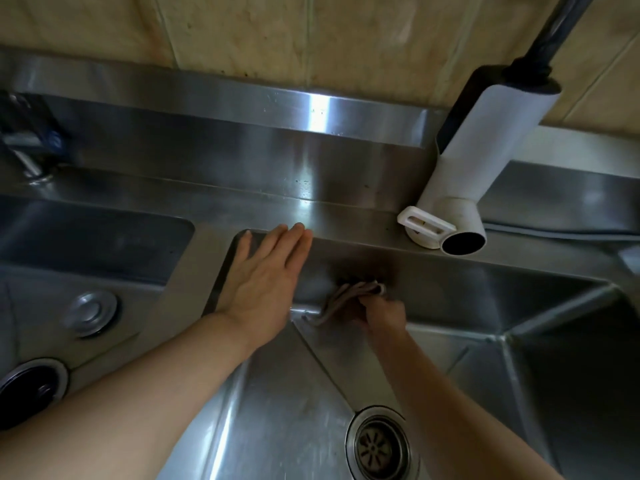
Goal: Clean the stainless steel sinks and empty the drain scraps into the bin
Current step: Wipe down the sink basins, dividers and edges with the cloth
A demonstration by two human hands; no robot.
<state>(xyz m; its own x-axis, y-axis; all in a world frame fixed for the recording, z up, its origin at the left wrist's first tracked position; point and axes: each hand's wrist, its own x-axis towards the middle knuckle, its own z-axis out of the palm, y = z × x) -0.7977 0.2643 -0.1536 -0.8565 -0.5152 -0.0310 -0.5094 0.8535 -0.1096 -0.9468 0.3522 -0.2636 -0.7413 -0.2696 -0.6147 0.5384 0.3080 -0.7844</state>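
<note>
The left hand (265,275) lies flat, fingers straight, on the rear rim of the right sink (277,393). The right hand (377,311) grips a bunched cloth (346,296) against that sink's back wall, near the corner. Its drain (379,445) sits below, uncovered. A white tap (460,188) overhangs the steel surface (180,271); tiled wall (277,36) behind.

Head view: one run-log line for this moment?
phase: wiping back wall | right hand: grips cloth | left hand: flat on sink rim | drain: uncovered
</note>
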